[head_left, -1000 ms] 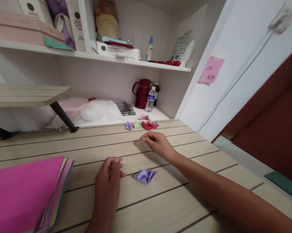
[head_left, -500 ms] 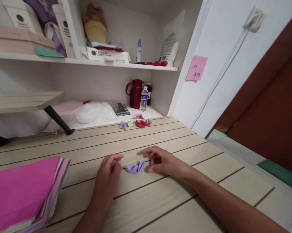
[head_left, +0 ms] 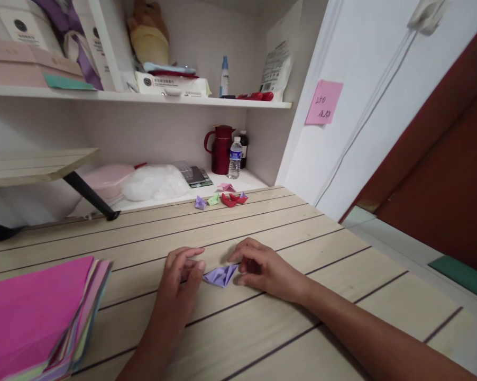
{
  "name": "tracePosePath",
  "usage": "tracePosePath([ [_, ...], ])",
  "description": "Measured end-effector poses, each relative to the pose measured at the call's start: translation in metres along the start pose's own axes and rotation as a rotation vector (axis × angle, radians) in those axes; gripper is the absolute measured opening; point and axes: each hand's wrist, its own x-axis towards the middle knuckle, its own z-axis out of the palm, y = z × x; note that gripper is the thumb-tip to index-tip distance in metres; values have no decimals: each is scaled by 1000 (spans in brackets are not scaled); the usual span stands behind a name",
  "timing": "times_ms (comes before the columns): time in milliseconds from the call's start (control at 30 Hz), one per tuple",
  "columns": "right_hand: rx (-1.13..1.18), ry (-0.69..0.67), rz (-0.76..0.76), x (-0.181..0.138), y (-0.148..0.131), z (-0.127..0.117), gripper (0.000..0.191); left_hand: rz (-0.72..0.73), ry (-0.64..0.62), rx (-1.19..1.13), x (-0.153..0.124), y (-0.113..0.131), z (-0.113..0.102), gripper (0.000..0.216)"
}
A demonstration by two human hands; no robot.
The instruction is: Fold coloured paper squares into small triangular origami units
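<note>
So since a second ago both hands have closed in on the purple paper fold (head_left: 221, 275), which was lying loose back then. Closest on my feed, bottom left, is a stack of coloured sheets (head_left: 36, 317), pink on top, on the wooden table (head_left: 262, 338). Just past it the left hand (head_left: 179, 280) pinches the fold's left tip between thumb and fingers, and the right hand (head_left: 262, 267) pinches the right tip, fingers curled. The fold sits mid-table between them. Further back, by the far edge, there's a cluster of small folded papers (head_left: 222, 199), then a red jug (head_left: 221, 149) with a water bottle (head_left: 234, 157) just beside it.
</note>
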Motion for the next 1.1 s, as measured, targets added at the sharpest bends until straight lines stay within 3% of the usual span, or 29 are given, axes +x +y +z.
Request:
tracePosePath([
  [267, -46, 26, 8, 4, 0, 5, 39, 30, -143, 97, 0, -4, 2, 26],
  [400, -65, 135, 46, 7, 0, 7, 48, -122, -185, 56, -4, 2, 0, 34],
  [533, -79, 245, 74, 7, 1, 2, 39, -235, -249, 27, -6, 5, -1, 37],
  [733, -80, 255, 118, 5, 2, -5, 7, -41, -134, 161, -1, -4, -2, 21],
  [933, -60, 116, 130, 4, 0, 0, 4, 19, -181, 204, -1, -5, 0, 19],
  [1100, -54, 102, 129, 5, -2, 5, 8, 51, -215, 228, -3, -3, -1, 17],
])
